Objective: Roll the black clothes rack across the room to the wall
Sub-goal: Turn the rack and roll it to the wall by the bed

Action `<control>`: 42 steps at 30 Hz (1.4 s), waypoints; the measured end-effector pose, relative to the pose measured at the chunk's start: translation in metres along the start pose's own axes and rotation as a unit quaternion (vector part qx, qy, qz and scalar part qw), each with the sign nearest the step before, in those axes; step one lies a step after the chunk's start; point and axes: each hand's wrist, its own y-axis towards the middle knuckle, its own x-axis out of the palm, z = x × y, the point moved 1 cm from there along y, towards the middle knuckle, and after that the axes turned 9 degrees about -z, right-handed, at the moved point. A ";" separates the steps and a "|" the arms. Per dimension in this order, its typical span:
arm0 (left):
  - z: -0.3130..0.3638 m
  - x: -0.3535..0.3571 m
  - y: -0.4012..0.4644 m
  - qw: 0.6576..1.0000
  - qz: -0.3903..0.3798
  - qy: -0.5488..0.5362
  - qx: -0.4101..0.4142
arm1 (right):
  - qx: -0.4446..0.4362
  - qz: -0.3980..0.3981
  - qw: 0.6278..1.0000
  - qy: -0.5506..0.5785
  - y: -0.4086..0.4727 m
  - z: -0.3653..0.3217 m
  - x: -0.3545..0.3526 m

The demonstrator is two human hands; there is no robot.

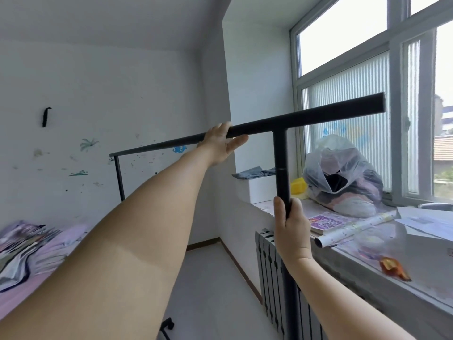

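The left hand (221, 143) reaches out at arm's length and rests on the top bar of the black clothes rack (282, 121), fingers hooked over the bar from the near side, thumb spread loose below it, so the hold is light rather than clenched. The right hand (291, 227) is wrapped tight around the rack's near upright post, just below the T-joint where post meets bar. The rack stands directly before the person, its bar running away toward the white wall (85, 94), its near end beside the windowsill (367, 253) and the radiator (269, 266) below it.
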 end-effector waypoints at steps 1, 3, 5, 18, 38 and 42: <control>-0.006 0.002 0.003 1.000 -0.001 0.004 0.000 | 0.000 0.004 1.000 -0.004 0.004 0.003 0.004; -0.018 0.004 0.011 1.000 -0.005 0.016 -0.003 | 0.004 0.006 1.000 -0.012 0.013 0.009 0.015; -0.028 0.003 0.018 0.999 -0.017 0.027 -0.016 | 0.010 0.007 1.000 -0.013 0.021 0.017 0.024; -0.078 0.003 0.047 0.992 -0.017 0.061 -0.108 | 0.014 0.000 0.999 0.046 0.045 0.039 0.068; -0.043 0.019 0.012 0.996 0.021 -0.034 -0.082 | 0.179 -0.241 0.920 0.252 0.042 0.056 0.061; -0.039 0.019 0.013 0.995 0.007 -0.044 -0.091 | 0.180 -0.206 0.935 0.227 0.043 0.057 0.071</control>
